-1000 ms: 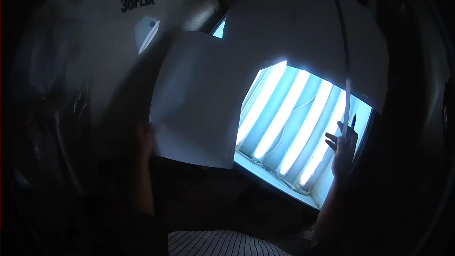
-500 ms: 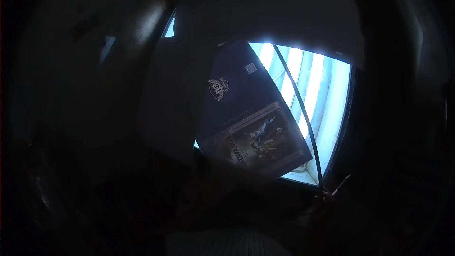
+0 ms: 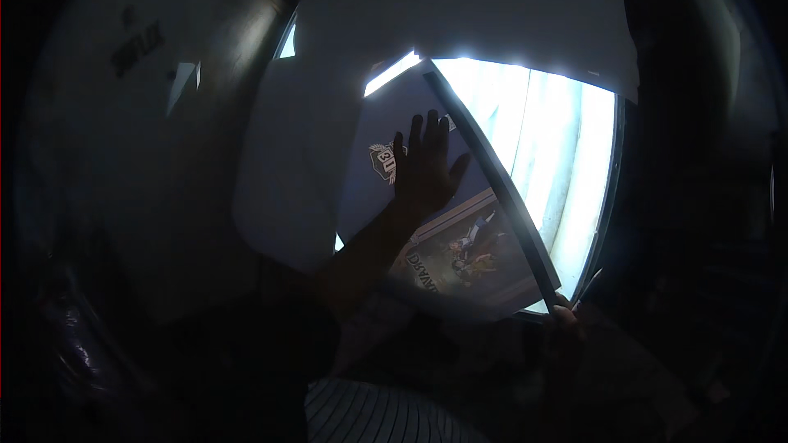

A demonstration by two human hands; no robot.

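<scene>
My left hand (image 3: 425,166) lies flat with fingers spread on a dark blue printed sheet (image 3: 371,123) that bears a crest and a picture panel. Along the sheet's right edge runs a long dark strip like a ruler (image 3: 497,172). At its near end, my right hand (image 3: 565,318) is closed on the strip. A thin pointed tool (image 3: 593,281) sticks out beside that hand; its kind is too dark to make out. Beneath the sheet is a brightly lit light table (image 3: 579,172).
Large pale sheets (image 3: 509,16) cover the far part of the lit surface, and another pale sheet (image 3: 283,164) lies at the left. A dim grey surface (image 3: 131,115) stretches beyond on the left. The surroundings are very dark.
My left hand has come onto the printed sheet. The strip has moved left from across the lit glass to the sheet's right edge. The picture is brighter.
</scene>
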